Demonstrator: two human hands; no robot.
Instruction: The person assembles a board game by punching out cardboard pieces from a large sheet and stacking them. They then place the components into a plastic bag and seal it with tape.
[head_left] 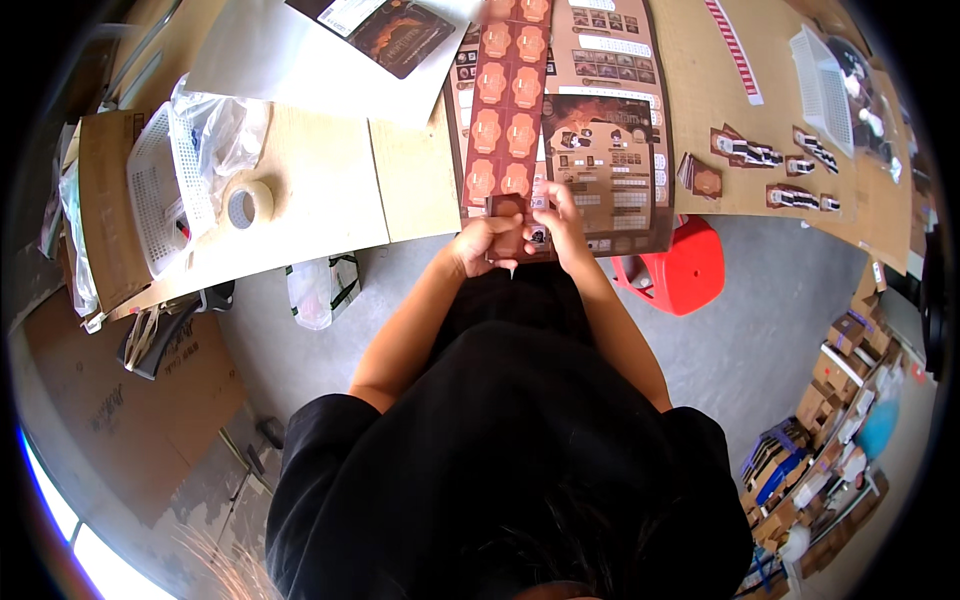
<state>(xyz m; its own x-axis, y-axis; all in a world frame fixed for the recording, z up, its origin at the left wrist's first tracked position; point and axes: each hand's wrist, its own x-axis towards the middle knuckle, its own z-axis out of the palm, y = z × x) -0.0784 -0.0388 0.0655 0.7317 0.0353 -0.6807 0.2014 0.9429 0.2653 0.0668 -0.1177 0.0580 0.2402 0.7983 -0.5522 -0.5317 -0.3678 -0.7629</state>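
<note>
At the near edge of the table, my left hand (pixel 481 246) is closed on a small stack of dark red cards (pixel 508 208), its thumb lying across the top. My right hand (pixel 565 228) is right beside it, fingers curled toward the cards' right edge; what its fingertips grip is hidden. Just beyond both hands lies a long dark red strip (pixel 505 110) printed with two columns of orange badge shapes. It rests over large brown printed sheets (pixel 606 150) that carry pictures and white boxes.
At left are a white basket (pixel 150 200) with plastic bags and a tape roll (pixel 249 204). Small card piles (pixel 745 150) and another white basket (pixel 822 90) are at right. A red stool (pixel 685 268) stands under the table's front edge; stacked boxes (pixel 830 380) line the right side.
</note>
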